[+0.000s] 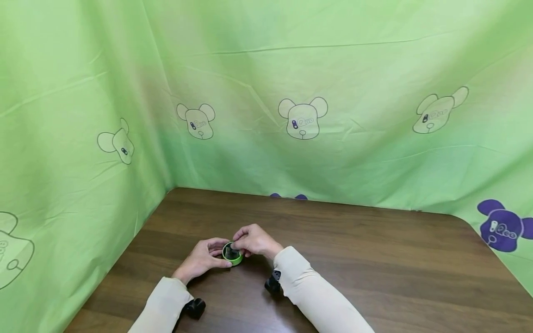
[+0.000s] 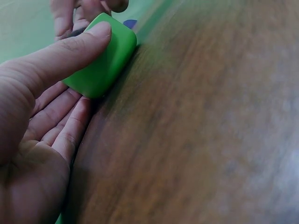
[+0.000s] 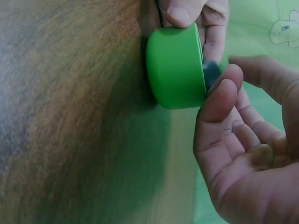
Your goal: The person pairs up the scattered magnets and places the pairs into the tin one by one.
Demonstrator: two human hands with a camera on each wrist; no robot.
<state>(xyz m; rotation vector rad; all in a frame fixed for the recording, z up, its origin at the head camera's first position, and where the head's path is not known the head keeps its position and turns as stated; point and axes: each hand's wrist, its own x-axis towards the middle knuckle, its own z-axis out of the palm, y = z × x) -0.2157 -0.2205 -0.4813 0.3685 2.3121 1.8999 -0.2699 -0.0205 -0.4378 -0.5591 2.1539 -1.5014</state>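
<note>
A small round container [image 1: 238, 262], bright green outside and dark inside, sits on the wooden table. My left hand [image 1: 202, 257] grips its side, thumb toward me and fingers around the far side. In the left wrist view the thumb presses on the green wall [image 2: 110, 60]. At the mouth of the container, my right hand [image 1: 257, 241] pinches a small dark piece [image 3: 211, 73] between thumb and fingers. That piece is partly hidden by the fingertips and the rim, so its kind cannot be told.
The brown wooden table [image 1: 374, 263] extends well to the right and behind the hands. Green curtains [image 1: 250, 60] with printed bear heads hang along its back and left side. Black devices are strapped at both wrists, beside the pale sleeves [image 1: 316, 286].
</note>
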